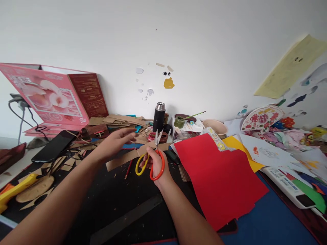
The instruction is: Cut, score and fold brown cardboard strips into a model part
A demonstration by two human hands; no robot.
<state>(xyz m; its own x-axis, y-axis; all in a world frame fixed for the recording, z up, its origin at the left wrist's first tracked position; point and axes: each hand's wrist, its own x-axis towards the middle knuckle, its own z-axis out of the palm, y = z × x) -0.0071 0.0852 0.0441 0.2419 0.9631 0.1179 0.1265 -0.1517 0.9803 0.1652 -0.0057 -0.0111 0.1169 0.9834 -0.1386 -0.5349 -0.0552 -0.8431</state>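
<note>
My right hand (pixel 154 160) grips a pair of scissors (pixel 161 166) with one yellow and one red handle loop. The blades point up and away from me, slightly apart. A brown cardboard strip (pixel 120 161) passes beside the right hand's fingers; whether they also pinch it, I cannot tell. To the left, my left hand (pixel 117 139) hovers with its fingers stretched out, holding nothing, above the strip's far side. Below the strip, a red pencil (pixel 128 169) lies on the black mat (pixel 107 200).
Red paper (pixel 219 177) covers the right side. Behind stand a black thermos (pixel 158 119) and a green jar (pixel 179 122) with a brush. Cardboard scraps (pixel 68 163), a phone (pixel 55 146) and a pink box (pixel 51 95) are left. A ruler (pixel 127 219) lies in front.
</note>
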